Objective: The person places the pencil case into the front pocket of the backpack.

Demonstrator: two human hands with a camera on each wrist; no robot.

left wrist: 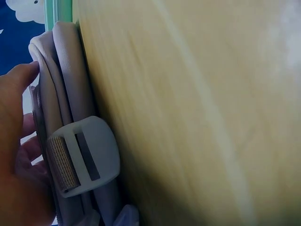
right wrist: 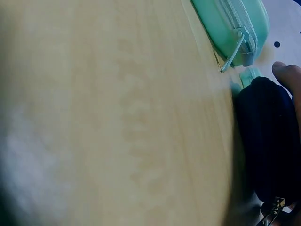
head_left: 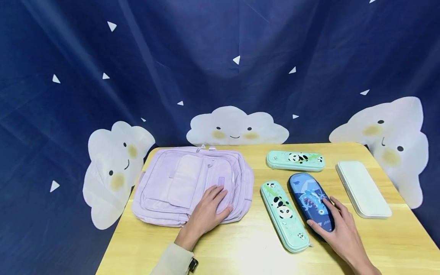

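A dark blue backdrop (head_left: 213, 76) printed with smiling clouds (head_left: 237, 128) rises behind everything, cut off at the top and sides. Before it lies the wooden tabletop (head_left: 220, 256), its near edge out of the frame. The lilac bag (head_left: 161, 175) lies flat, left of the blue case. The blue case (head_left: 304, 191), the landmark here, shows a shark-like cartoon; its pale lettering by the near end is turned round and partly legible, perhaps "saur". The white case (head_left: 366, 191) sits right of the blue case. One panda case (head_left: 285, 217) lies just left of the blue case, the other panda case (head_left: 295, 161) past its far end.

The right hand (head_left: 343, 233) holds the blue case across its width, thumb at one side and fingers at the other, covering part of the print; in the right wrist view that case is mostly black shadow. The left hand (head_left: 209, 208) rests on the bag with fingers relaxed, left of the blue case. A pale sleeve (head_left: 172, 261) runs out of frame, half hiding a black wristband (head_left: 193, 265).

Smallest come the bag's buckle (left wrist: 101, 157), its patch (head_left: 221, 181), unreadable, and a zip pull (right wrist: 278, 202) whose gold marking is too blurred to read.
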